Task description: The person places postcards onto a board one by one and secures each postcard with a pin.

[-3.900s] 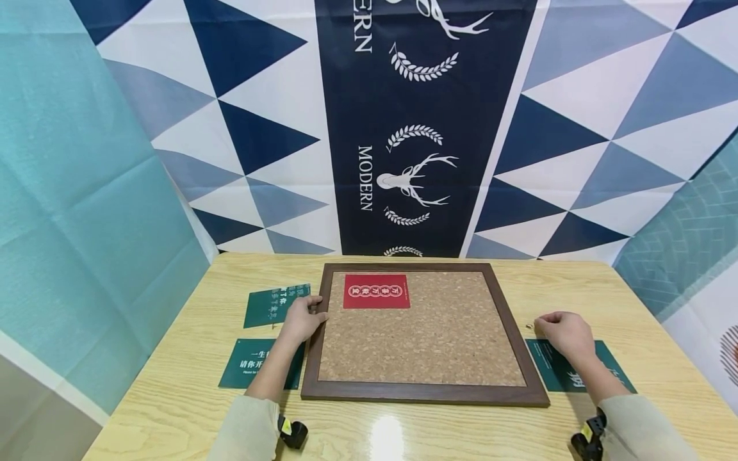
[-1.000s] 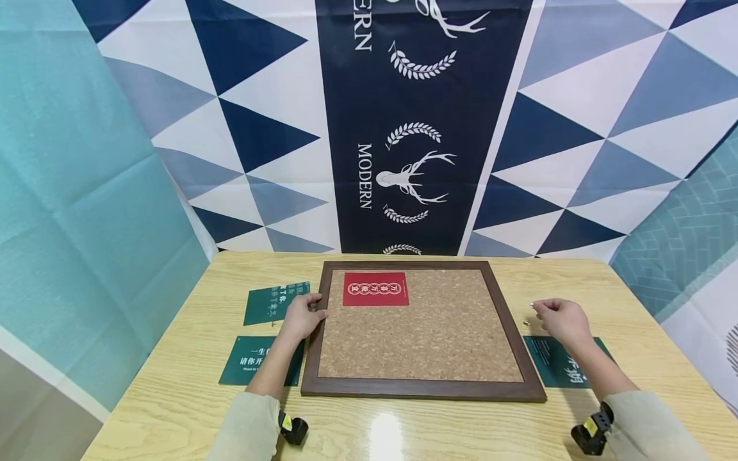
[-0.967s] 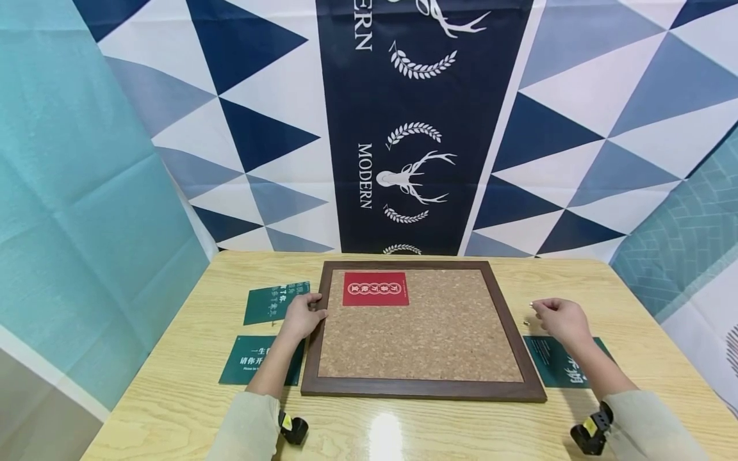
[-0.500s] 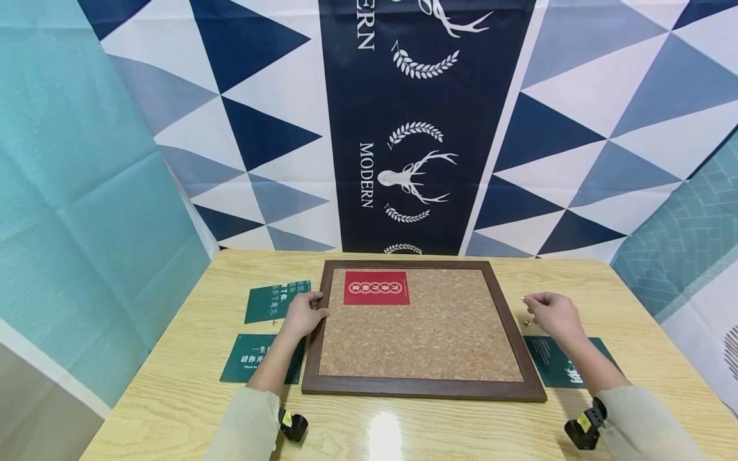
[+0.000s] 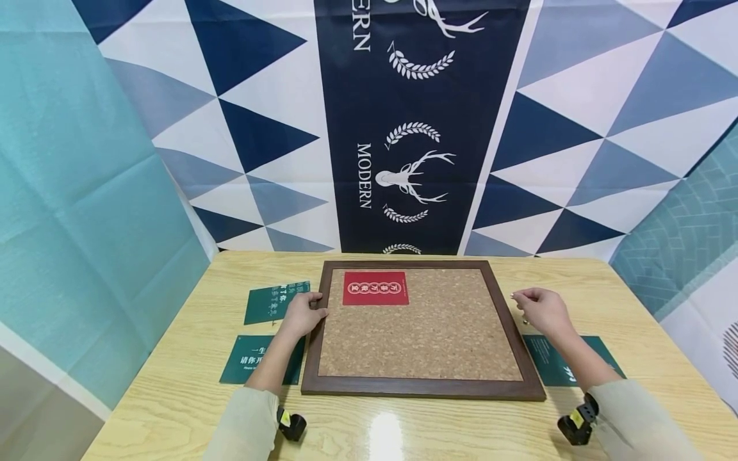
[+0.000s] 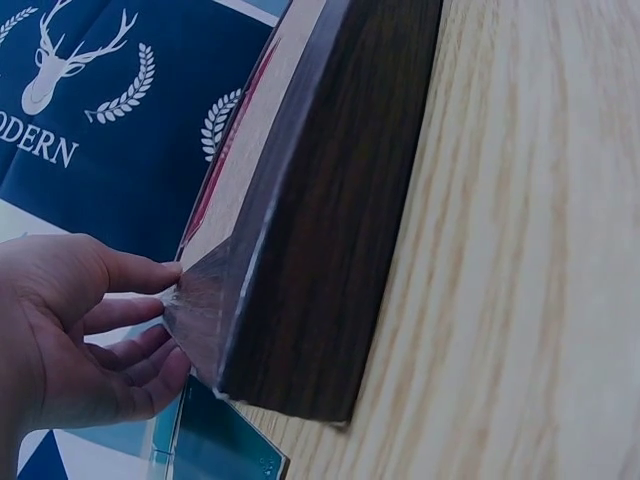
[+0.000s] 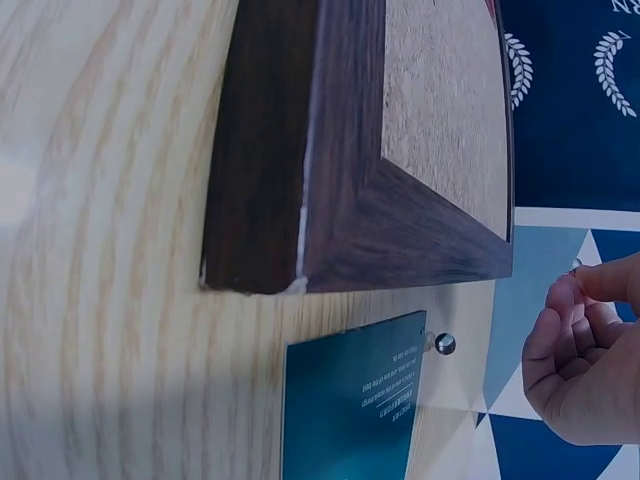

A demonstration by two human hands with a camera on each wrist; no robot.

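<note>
A cork board [image 5: 426, 342] with a dark brown wooden frame lies flat on the table. My left hand [image 5: 301, 315] grips its left frame edge, thumb and fingers on the wood. In the right wrist view, a small silvery push pin [image 7: 577, 265] shows at the tips of my right hand [image 7: 590, 345], pinched between thumb and index finger. In the head view the right hand [image 5: 543, 310] hovers just right of the board's frame. A red card [image 5: 376, 298] with white lettering is at the board's upper left. Another round-headed pin [image 7: 445, 343] rests on the table by a green card [image 7: 350, 420].
Left of the board lie two green cards, an upper one [image 5: 262, 304] and a lower one [image 5: 239, 368], the latter partly behind my left forearm. A tiny pin [image 5: 273, 324] sits between them. A patterned cloth [image 5: 415, 109] hangs behind the table [image 5: 173, 397].
My right hand has risen from the table beside the green card with the pin and moved left towards the board's frame. The left hand has stayed on the left frame edge.
</note>
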